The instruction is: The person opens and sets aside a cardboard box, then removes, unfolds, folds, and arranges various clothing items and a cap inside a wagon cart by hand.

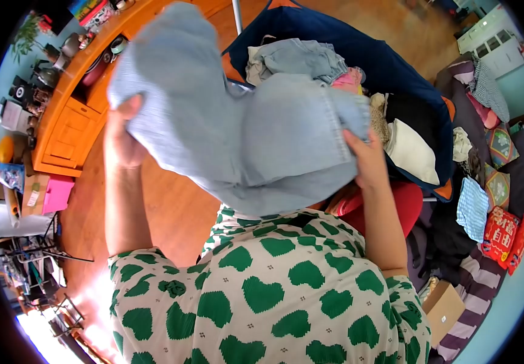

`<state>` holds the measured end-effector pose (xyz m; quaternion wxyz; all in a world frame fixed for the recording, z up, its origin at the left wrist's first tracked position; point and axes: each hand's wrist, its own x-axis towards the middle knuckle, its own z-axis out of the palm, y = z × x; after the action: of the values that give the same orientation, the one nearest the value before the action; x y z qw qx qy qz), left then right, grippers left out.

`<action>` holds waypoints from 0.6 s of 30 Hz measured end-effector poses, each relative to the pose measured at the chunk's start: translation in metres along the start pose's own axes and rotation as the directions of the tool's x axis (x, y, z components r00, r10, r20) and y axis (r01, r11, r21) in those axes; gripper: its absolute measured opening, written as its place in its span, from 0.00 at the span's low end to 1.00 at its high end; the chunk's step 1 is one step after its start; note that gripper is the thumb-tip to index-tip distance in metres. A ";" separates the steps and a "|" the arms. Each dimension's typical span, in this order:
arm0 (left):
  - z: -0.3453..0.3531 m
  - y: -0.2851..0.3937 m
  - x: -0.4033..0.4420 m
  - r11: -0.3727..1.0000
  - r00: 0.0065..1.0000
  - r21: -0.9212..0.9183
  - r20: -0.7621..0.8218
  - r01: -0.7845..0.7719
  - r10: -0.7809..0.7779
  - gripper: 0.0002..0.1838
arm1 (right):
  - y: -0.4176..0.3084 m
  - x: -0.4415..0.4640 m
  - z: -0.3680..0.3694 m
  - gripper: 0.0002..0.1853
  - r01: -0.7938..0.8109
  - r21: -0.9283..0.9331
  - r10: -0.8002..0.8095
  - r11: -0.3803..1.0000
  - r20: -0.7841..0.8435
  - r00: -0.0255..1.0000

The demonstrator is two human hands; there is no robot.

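Observation:
A pair of light-blue denim jeans is stretched out in the air in front of my body. My left hand grips its left side, thumb laid over the cloth. At the opposite end, near a stitched seam, my right hand pinches the denim. The fingers behind the cloth are partly hidden on both sides. Just beyond, a dark-blue fabric hamper with orange corners holds clothes, among them another pale denim piece, a pink item and a white cloth.
On the right, a sofa with a striped cover bears a blue checked cloth, a red packet, patterned cushions and a cardboard box. A wooden cabinet and a pink box stand at left.

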<state>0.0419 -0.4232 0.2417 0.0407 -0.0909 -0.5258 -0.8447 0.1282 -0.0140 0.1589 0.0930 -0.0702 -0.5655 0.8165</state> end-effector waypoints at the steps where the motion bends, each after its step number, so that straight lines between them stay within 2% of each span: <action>1: -0.007 0.007 0.002 0.998 0.996 -0.041 -0.074 -0.051 0.048 0.38 | -0.017 -0.010 -0.010 0.22 0.043 -0.006 -0.043 0.999 -0.070 0.997; 3: -0.019 0.021 0.001 1.000 0.999 -0.005 0.039 -0.031 0.031 0.35 | -0.055 -0.036 -0.031 0.23 0.143 -0.065 -0.153 0.988 -0.182 0.971; 5: -0.016 0.008 -0.002 0.999 0.991 -0.013 0.125 -0.045 0.046 0.28 | -0.080 -0.066 -0.052 0.24 0.260 -0.099 -0.278 0.961 -0.340 0.899; 7: 0.001 -0.012 -0.008 0.999 0.981 0.015 0.190 -0.041 0.037 0.23 | -0.096 -0.100 -0.071 0.23 0.394 -0.107 -0.404 0.913 -0.367 0.838; 9: 0.023 -0.036 -0.015 0.997 0.962 0.077 0.273 -0.028 0.006 0.22 | -0.102 -0.133 -0.090 0.22 0.443 -0.206 -0.488 0.873 -0.396 0.778; 10: 0.029 -0.051 -0.016 0.991 0.956 0.131 0.288 0.011 -0.048 0.19 | -0.100 -0.149 -0.101 0.22 0.423 -0.210 -0.472 0.881 -0.439 0.764; 11: 0.041 -0.066 -0.020 0.971 0.953 0.237 0.298 -0.011 -0.062 0.17 | -0.093 -0.163 -0.115 0.23 0.348 -0.259 -0.433 0.901 -0.478 0.764; 13: 0.048 -0.106 -0.021 0.880 0.914 0.463 0.305 0.102 -0.267 0.19 | -0.065 -0.191 -0.153 0.25 0.183 -0.334 -0.351 0.925 -0.562 0.749; 15: 0.042 -0.153 -0.032 0.751 0.861 0.657 0.340 0.070 -0.378 0.23 | -0.015 -0.214 -0.201 0.28 -0.134 -0.598 -0.283 0.790 -0.550 0.786; 16: 0.036 -0.169 -0.036 0.624 0.828 0.781 0.340 0.017 -0.447 0.25 | 0.003 -0.227 -0.203 0.28 -0.310 -0.607 -0.197 0.731 -0.624 0.756; 17: 0.029 -0.181 -0.036 0.611 0.813 0.786 0.297 0.089 -0.500 0.26 | 0.021 -0.236 -0.206 0.29 -0.472 -0.596 -0.120 0.650 -0.694 0.710; 18: 0.023 -0.191 -0.034 0.594 0.797 0.789 0.252 0.159 -0.549 0.27 | 0.042 -0.245 -0.223 0.29 -0.461 -0.577 -0.114 0.674 -0.698 0.707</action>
<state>0.0463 -0.3186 0.0773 -0.2306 -0.1587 -0.8189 -0.5011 0.4124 0.1176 0.0440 0.1745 -0.4547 -0.7505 0.4467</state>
